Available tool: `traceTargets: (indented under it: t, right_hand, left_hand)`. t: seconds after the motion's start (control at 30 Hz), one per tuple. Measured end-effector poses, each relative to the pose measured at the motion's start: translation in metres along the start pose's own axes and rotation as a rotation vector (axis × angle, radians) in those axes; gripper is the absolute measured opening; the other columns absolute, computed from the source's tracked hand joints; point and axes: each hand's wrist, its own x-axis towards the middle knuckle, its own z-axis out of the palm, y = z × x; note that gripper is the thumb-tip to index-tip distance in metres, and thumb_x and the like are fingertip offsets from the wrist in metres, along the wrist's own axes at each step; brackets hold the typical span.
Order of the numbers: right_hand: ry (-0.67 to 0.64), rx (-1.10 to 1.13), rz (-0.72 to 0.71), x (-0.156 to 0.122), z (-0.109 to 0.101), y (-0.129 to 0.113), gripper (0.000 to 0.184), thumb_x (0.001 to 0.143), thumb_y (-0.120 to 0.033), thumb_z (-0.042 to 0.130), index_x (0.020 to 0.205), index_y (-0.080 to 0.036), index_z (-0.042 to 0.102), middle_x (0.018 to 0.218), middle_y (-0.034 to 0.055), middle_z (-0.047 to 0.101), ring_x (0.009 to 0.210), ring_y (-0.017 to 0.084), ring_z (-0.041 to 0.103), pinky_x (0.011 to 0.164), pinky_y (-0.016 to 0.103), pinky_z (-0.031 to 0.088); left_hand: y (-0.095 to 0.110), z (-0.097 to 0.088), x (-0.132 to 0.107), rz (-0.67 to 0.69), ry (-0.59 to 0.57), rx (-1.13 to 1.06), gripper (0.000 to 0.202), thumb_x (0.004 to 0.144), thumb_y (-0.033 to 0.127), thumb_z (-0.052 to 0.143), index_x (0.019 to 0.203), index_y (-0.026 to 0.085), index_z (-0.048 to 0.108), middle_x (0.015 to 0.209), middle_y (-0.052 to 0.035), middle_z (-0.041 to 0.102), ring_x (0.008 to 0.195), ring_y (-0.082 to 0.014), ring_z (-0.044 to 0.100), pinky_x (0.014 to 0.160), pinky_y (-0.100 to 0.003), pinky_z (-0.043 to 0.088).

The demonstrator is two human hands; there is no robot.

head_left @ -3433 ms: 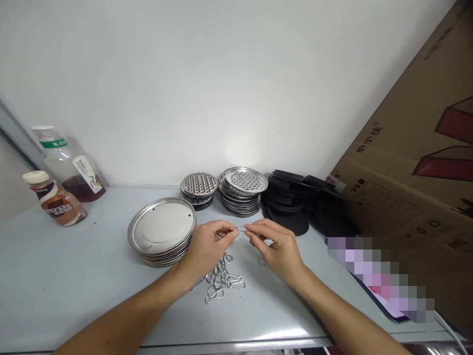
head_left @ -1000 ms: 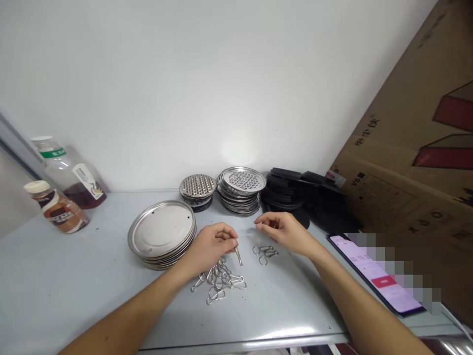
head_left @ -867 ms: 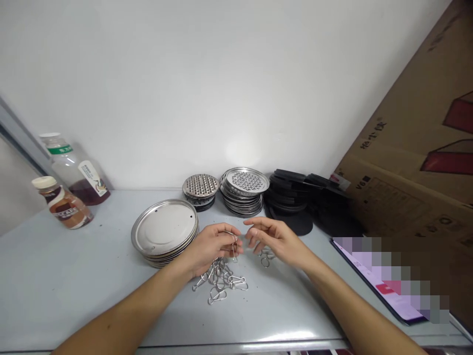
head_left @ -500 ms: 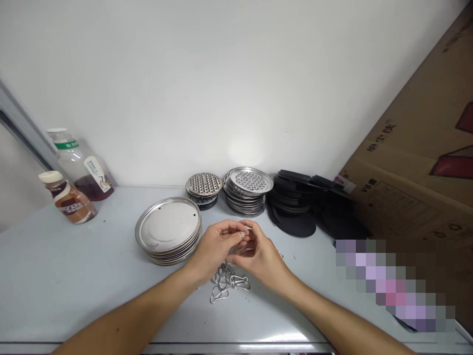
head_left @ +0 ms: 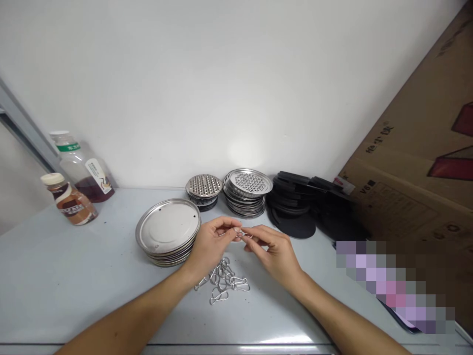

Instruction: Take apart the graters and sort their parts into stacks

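Observation:
My left hand (head_left: 211,249) is pinched, thumb against fingers, on a small silver wire snap hook (head_left: 240,234). Opposite it, my right hand (head_left: 275,249) pinches the same hook, so the fingertips of both hands almost meet; the fingers partly cover it. Below them on the table lies a loose heap of wire snap hooks (head_left: 221,280). A stack of round metal plates (head_left: 170,227) with small holes near the rim stands just left of my left hand.
Behind my hands stand a stack of coarse grater discs (head_left: 204,186), a stack of finer grater discs (head_left: 250,183) and black round pieces (head_left: 293,197). Two drink bottles, a small brown one (head_left: 74,204) and a larger clear one (head_left: 94,182), are at left. A cardboard box (head_left: 414,162) leans at right.
My right hand has turned and drawn back slightly to the right, its fingers straighter. The snap hook between the fingertips shows more, and more of the heap below is uncovered.

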Motion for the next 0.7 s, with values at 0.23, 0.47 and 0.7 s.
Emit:
traceTargets:
  t: [0.23,0.47,0.7]
  right_hand:
    - [0.024,-0.267,-0.139,0.0,-0.008,0.009,0.022,0.093,-0.019,0.054,0.108,-0.019,0.07,0.084,0.0079,0.071,0.072,0.018,0.067,0.066,0.031,0.054]
    - [0.064,-0.328,-0.2,-0.001,-0.006,0.01,0.022,0.093,-0.014,0.052,0.111,-0.018,0.065,0.086,0.0089,0.07,0.076,0.019,0.066,0.069,0.032,0.054]
    - [0.063,-0.318,-0.378,-0.002,-0.005,0.009,0.036,0.09,-0.005,0.055,0.122,-0.02,0.059,0.1,0.0097,0.069,0.088,0.018,0.066,0.075,0.031,0.056]
  left_hand:
    - [-0.002,0.0,0.001,-0.101,-0.022,-0.031,0.018,0.08,0.027,0.071,0.093,0.015,0.07,0.086,-0.0045,0.073,0.08,-0.017,0.071,0.083,-0.032,0.056]
    - [-0.006,0.003,-0.003,0.077,0.031,0.219,0.011,0.083,0.026,0.068,0.088,0.018,0.071,0.087,-0.0043,0.073,0.084,-0.0177,0.069,0.083,-0.03,0.056]
    - [-0.001,0.003,-0.003,0.006,-0.112,-0.106,0.024,0.081,0.024,0.072,0.1,0.021,0.058,0.114,-0.0054,0.067,0.107,-0.0196,0.063,0.091,-0.036,0.054]
